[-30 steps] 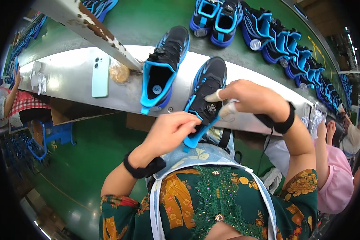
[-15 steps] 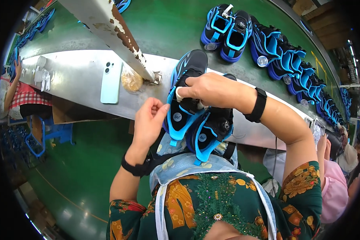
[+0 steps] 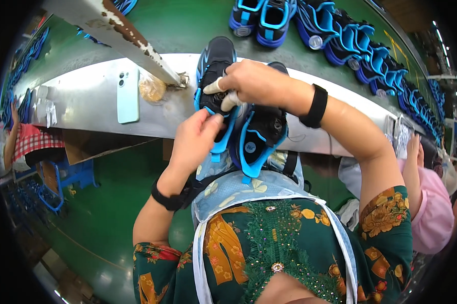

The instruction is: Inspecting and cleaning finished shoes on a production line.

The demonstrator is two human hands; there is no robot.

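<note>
Shoes (image 3: 238,109), a black-and-blue pair, sit side by side at the near edge of the bench (image 3: 81,101), heels hanging over toward my apron (image 3: 238,187).

Going left to right: a pale phone (image 3: 127,95) lies flat on the bench, and just beside it a round bagged snack (image 3: 152,89) rests against the foot of a rusty post (image 3: 122,33).

My left hand (image 3: 195,139) comes up from below, wrist bent back, fingers curled onto the heel of the left shoe; thumb and fingertips pinch its blue edge, so the hand is closed on that shoe.

My right hand (image 3: 251,81) reaches across from the right, forearm slanting over the right shoe, wearing a black wristband (image 3: 317,105). Its taped fingers press down on the left shoe's collar, clenched on it from above.

Both hands cover most of the left shoe's opening, so I cannot tell what the fingertips grip inside. The right shoe's toe is hidden under my forearm.

Beyond the bench's far edge, a green belt (image 3: 178,25) carries more blue shoes (image 3: 340,45) in a row, cut off at the top and right.
</note>
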